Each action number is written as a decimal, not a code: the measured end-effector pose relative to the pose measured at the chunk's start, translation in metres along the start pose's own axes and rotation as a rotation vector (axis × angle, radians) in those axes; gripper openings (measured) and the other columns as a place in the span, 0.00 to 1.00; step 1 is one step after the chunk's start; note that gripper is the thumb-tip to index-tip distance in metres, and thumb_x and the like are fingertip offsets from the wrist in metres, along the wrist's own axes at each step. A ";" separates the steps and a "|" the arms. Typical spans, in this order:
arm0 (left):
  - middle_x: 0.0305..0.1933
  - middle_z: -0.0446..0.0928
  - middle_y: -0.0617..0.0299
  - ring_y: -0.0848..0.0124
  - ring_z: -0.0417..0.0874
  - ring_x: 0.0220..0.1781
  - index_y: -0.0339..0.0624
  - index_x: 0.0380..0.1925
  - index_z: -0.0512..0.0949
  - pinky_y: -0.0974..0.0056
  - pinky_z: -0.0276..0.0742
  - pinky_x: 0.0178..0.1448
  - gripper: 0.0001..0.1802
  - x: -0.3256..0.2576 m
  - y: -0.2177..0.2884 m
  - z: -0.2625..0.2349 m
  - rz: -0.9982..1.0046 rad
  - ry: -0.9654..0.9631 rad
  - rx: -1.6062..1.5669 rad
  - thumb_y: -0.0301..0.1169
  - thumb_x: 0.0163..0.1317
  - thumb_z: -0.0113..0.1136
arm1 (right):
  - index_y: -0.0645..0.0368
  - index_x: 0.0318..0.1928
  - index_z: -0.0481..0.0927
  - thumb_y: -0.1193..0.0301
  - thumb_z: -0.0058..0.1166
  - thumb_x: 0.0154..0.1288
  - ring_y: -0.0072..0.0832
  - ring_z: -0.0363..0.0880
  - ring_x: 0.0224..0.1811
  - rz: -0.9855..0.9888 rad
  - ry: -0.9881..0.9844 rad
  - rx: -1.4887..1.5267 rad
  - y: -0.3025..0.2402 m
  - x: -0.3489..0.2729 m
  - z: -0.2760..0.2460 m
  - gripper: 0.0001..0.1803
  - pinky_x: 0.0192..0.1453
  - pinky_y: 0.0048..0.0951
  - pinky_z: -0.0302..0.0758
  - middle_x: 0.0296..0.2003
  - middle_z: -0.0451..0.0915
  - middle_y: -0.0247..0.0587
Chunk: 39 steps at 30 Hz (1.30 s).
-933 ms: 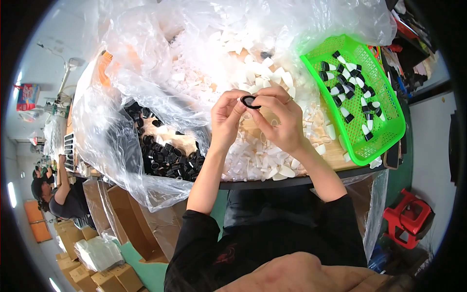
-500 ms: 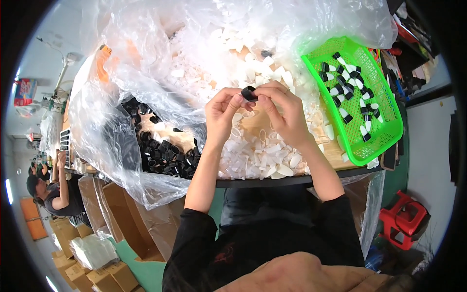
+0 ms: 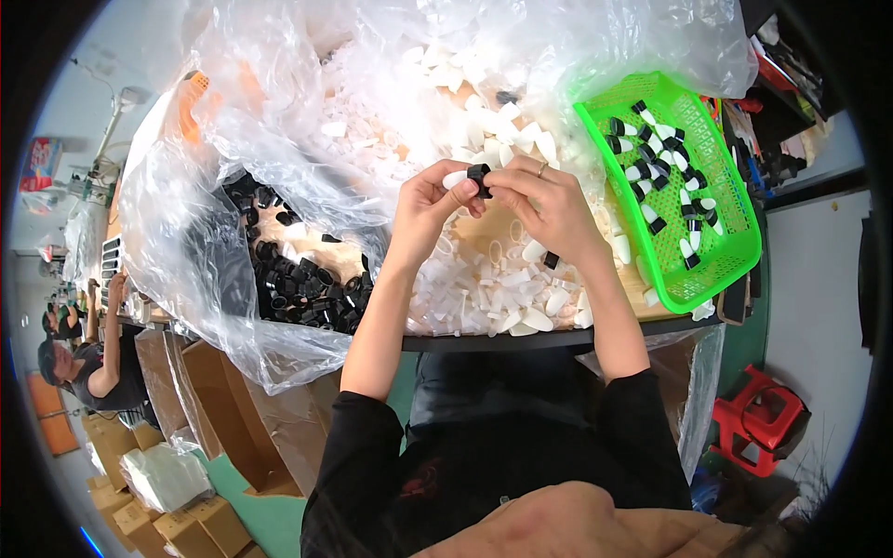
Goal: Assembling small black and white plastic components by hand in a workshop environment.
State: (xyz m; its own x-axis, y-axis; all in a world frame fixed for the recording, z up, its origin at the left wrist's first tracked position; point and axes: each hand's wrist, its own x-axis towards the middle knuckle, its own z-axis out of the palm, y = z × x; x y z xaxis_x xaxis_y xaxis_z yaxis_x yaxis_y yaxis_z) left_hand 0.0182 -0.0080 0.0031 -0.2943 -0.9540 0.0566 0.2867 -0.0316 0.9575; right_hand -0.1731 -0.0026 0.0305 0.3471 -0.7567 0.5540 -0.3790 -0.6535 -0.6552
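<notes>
White plastic shows between the fingertips: the left hand (image 3: pixel 420 206) pinches a small white oval piece (image 3: pixel 455 179), and the right hand (image 3: pixel 544 200) grips a black cap (image 3: pixel 478 177) pressed against its end, above the heap of white pieces (image 3: pixel 493 293) lying just below both hands. Left of the left hand, loose black caps (image 3: pixel 298 284) fill a clear plastic bag (image 3: pixel 200 242). Right of the right hand sits a green basket (image 3: pixel 721 246) of assembled pieces.
</notes>
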 end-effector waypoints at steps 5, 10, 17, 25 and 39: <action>0.33 0.81 0.59 0.75 0.80 0.32 0.30 0.45 0.77 0.69 0.77 0.40 0.11 -0.001 0.001 0.002 -0.040 -0.015 0.094 0.26 0.67 0.58 | 0.63 0.38 0.81 0.82 0.59 0.58 0.28 0.80 0.28 -0.049 0.013 0.005 0.008 -0.001 -0.001 0.07 0.30 0.26 0.76 0.30 0.78 0.38; 0.33 0.81 0.59 0.75 0.80 0.32 0.31 0.45 0.77 0.69 0.77 0.41 0.10 0.002 -0.001 0.004 -0.042 -0.044 0.041 0.27 0.68 0.57 | 0.62 0.37 0.77 0.81 0.59 0.59 0.30 0.79 0.26 -0.098 0.064 -0.123 0.002 0.001 0.005 0.06 0.29 0.27 0.75 0.29 0.74 0.39; 0.35 0.81 0.59 0.74 0.81 0.33 0.32 0.45 0.77 0.69 0.77 0.42 0.11 0.001 -0.004 0.001 -0.052 -0.103 -0.205 0.26 0.67 0.58 | 0.61 0.39 0.73 0.82 0.55 0.61 0.35 0.75 0.27 -0.038 0.016 0.056 -0.003 -0.001 0.008 0.07 0.31 0.32 0.73 0.32 0.72 0.41; 0.36 0.81 0.60 0.73 0.80 0.33 0.32 0.45 0.78 0.69 0.77 0.43 0.11 0.000 -0.003 -0.001 -0.007 -0.120 -0.287 0.26 0.65 0.61 | 0.61 0.36 0.83 0.82 0.62 0.55 0.28 0.77 0.27 -0.116 0.255 0.039 -0.008 0.003 -0.001 0.07 0.30 0.27 0.73 0.28 0.77 0.38; 0.39 0.80 0.62 0.77 0.79 0.38 0.33 0.43 0.79 0.71 0.76 0.46 0.10 0.002 -0.001 0.002 0.027 -0.044 0.001 0.26 0.63 0.63 | 0.62 0.34 0.77 0.81 0.59 0.57 0.29 0.78 0.27 0.007 0.244 0.086 -0.002 0.004 -0.003 0.06 0.30 0.26 0.73 0.29 0.74 0.38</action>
State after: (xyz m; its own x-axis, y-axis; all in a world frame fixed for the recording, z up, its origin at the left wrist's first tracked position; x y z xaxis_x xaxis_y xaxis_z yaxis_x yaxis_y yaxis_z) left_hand 0.0151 -0.0094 0.0025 -0.3261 -0.9405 0.0953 0.2942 -0.0052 0.9557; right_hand -0.1731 -0.0050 0.0352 0.1232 -0.7496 0.6503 -0.3026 -0.6525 -0.6948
